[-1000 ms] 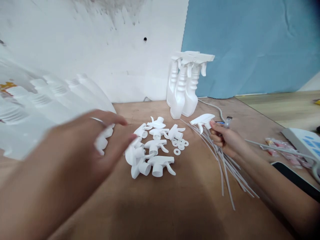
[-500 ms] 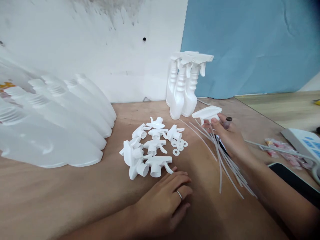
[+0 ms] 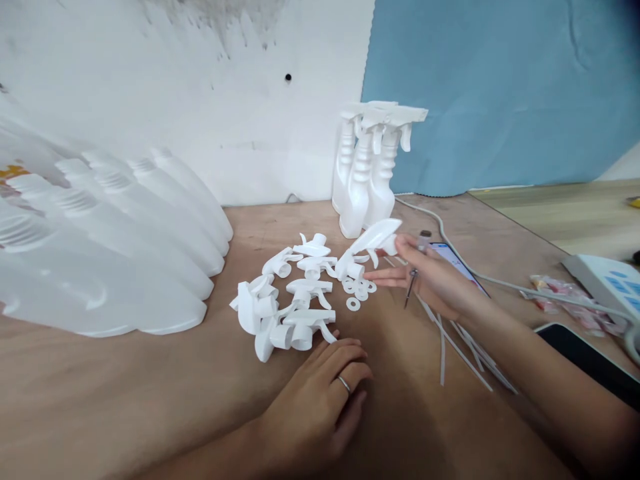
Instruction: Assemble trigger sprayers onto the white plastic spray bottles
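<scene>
My right hand [image 3: 425, 267] pinches a white trigger spray head [image 3: 375, 235] by its collar, with the other fingers stretched toward the loose washers. A slim tool with a dark end cap and thin metal shaft [image 3: 411, 288] is also tucked in this hand; its exact kind is unclear. White flat washers [image 3: 353, 304] lie beneath the fingertips. My left hand [image 3: 323, 393], wearing a ring, rests on the table with fingers loosely bent and apart. Its fingertips are against the trigger of the nearest spray head [image 3: 303, 333] in a loose pile. Thin white tubes [image 3: 463, 350] lie under my right forearm.
White bottles without heads [image 3: 150, 247] stand grouped on the left. Three spray bottles with heads [image 3: 359, 200] stand by the wall. A lit phone [image 3: 457, 263], a cable [image 3: 445, 233], a dark-screened device [image 3: 585, 360], small packets [image 3: 565, 300] and a white appliance [image 3: 605, 287] are on the right.
My right hand has moved left with the spray head, away from the tubes and over the washers, tilting the head. My left hand has shifted left, and the nearest pile heads slid left.
</scene>
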`<state>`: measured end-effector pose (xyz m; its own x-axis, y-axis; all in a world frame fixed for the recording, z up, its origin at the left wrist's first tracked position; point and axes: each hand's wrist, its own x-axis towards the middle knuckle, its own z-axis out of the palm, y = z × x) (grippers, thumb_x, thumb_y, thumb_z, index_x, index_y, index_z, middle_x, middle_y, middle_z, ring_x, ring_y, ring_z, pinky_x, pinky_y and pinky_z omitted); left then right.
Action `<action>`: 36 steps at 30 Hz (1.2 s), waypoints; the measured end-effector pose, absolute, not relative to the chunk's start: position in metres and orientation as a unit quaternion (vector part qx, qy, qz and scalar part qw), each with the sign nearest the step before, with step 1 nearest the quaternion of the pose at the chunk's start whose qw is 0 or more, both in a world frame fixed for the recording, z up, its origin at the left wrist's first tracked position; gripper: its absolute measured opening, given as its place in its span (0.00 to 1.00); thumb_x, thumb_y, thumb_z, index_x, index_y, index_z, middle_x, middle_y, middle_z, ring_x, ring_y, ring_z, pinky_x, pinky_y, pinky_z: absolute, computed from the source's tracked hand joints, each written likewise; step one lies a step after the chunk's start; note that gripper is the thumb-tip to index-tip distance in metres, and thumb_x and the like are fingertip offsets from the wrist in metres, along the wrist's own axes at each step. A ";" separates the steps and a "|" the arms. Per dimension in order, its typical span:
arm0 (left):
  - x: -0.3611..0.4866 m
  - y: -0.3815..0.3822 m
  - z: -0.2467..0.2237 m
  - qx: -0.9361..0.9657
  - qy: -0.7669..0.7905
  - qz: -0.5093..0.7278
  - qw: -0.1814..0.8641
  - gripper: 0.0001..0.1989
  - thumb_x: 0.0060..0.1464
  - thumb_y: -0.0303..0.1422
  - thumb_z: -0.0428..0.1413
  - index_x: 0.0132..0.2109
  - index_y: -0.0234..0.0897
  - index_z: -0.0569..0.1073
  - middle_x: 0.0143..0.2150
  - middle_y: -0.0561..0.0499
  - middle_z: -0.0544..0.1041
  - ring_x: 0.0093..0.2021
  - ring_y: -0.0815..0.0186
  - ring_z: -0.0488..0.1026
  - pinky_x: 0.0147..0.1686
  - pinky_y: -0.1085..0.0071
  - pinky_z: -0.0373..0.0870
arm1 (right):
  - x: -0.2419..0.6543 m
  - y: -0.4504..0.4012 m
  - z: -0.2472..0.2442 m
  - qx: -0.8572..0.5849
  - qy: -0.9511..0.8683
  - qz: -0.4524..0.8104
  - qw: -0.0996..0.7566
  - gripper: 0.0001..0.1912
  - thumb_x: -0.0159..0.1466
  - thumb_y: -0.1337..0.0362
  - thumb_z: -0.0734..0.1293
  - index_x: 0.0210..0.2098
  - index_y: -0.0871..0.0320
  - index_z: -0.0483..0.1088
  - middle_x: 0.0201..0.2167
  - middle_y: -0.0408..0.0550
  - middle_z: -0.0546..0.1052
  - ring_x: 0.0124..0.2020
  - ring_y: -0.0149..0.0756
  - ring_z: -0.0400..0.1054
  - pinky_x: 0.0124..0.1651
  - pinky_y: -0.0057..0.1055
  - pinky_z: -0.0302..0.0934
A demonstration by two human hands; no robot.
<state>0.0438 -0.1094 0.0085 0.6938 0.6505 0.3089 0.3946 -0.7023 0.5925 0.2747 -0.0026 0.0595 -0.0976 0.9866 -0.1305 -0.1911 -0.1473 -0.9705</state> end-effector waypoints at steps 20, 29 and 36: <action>0.041 -0.104 0.011 0.699 0.360 0.274 0.554 0.12 0.65 0.38 0.51 0.46 0.36 0.73 0.33 0.48 0.75 0.29 0.70 0.70 0.27 0.76 0.66 | 0.262 0.009 0.045 -0.387 -0.394 0.683 0.477 0.06 0.67 0.58 0.69 0.42 0.52 0.71 0.47 0.48 0.79 0.49 0.41 0.76 0.54 0.44 0.72; 0.041 -0.107 0.008 0.652 0.310 0.313 0.617 0.13 0.66 0.40 0.51 0.45 0.33 0.71 0.30 0.51 0.71 0.25 0.73 0.68 0.23 0.79 0.67 | 0.267 0.004 0.057 -0.411 -0.395 0.686 0.452 0.12 0.68 0.56 0.67 0.49 0.52 0.71 0.46 0.51 0.79 0.43 0.46 0.79 0.46 0.49 0.76; 0.040 -0.109 0.008 0.549 0.274 0.363 0.701 0.12 0.65 0.40 0.54 0.50 0.39 0.67 0.33 0.53 0.70 0.24 0.76 0.69 0.22 0.82 0.69 | 0.264 -0.013 0.061 -0.409 -0.487 0.632 0.443 0.19 0.67 0.48 0.66 0.39 0.59 0.72 0.31 0.51 0.80 0.23 0.34 0.76 0.20 0.24 0.68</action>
